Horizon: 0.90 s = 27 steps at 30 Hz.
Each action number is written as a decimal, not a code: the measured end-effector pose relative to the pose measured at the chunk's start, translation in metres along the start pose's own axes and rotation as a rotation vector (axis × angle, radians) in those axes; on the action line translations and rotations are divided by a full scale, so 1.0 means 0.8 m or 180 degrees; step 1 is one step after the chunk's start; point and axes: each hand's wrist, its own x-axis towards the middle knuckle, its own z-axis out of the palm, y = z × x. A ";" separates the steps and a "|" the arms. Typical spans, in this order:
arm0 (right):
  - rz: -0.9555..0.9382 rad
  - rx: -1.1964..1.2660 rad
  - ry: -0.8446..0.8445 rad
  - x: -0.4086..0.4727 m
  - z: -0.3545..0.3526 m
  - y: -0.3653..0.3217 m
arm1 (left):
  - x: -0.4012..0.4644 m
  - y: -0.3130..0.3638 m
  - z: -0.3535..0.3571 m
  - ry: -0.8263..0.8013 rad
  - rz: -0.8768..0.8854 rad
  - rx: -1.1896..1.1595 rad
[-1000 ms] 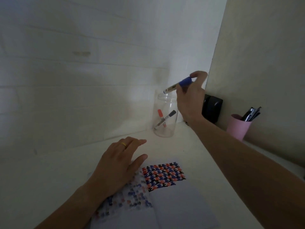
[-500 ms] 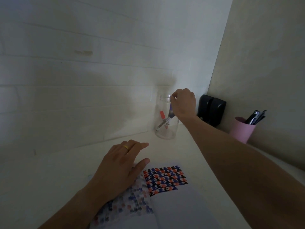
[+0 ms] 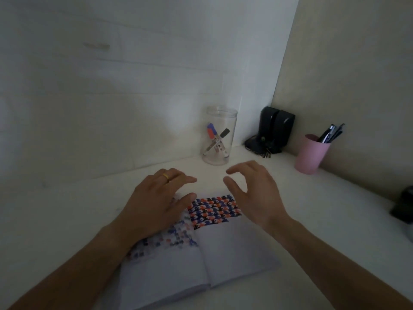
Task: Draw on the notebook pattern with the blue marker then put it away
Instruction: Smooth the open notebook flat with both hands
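Head view: the right hand (image 3: 254, 193) hovers empty above the top right edge of the open white paper notebook (image 3: 234, 253), its grip loosely spread with fingers and thumb curled and apart. Just left of that grip, the left hand (image 3: 156, 202) lies flat on the notebook's left page, palm down, holding nothing, a gold ring (image 3: 166, 176) on 1 finger. Between the 2 hands sits the blue, red and black drawn pattern (image 3: 214, 209). Beyond the right grip, on the white counter (image 3: 55, 220), the clear plastic jar (image 3: 220, 135) holds 3 markers, the blue-capped marker (image 3: 212, 130) among them. Farther right stands a pink plastic cup (image 3: 311, 153) of pens.
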 end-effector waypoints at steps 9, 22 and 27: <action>0.0031 -0.0166 -0.0638 -0.062 0.018 0.027 | -0.006 0.010 0.013 -0.0712 0.0323 -0.0108; 0.0136 -0.0115 -0.0734 -0.058 0.015 0.028 | -0.003 0.004 0.015 -0.0832 0.0366 -0.0064; 0.0221 -0.0046 -0.0853 -0.055 0.010 0.026 | -0.002 0.003 0.015 -0.0791 0.0372 -0.0076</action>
